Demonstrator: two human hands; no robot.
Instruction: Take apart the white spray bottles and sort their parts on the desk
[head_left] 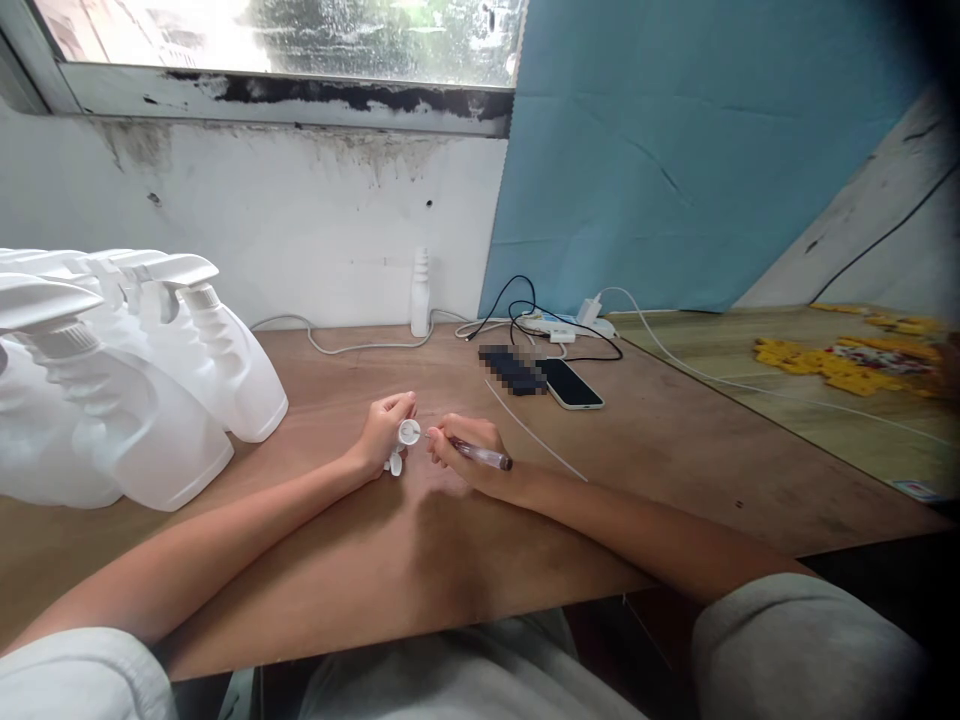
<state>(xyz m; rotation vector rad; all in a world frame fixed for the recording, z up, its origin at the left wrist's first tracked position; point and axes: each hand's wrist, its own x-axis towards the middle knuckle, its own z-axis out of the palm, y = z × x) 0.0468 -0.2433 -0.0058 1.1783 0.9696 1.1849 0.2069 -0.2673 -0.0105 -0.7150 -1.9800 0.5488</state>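
Note:
Over the tabletop, my left hand [381, 430] is closed around a small white plastic cap [409, 432]. Its round end faces my right hand, and a small white flap-like piece [395, 464] sticks out below. Whether that piece is joined to the cap, I cannot tell. My right hand [472, 450] grips a pen [484, 455] with a dark end, its tip pointing left at the cap's round end. I cannot make out whether the tip touches the cap.
Several white spray bottles [157, 400] crowd the left side of the table [330, 600]. A slim white bottle [421, 295] stands against the wall. Behind my right hand lie a phone [574, 384], a pixelated dark object [513, 369], cables and a power strip [562, 325].

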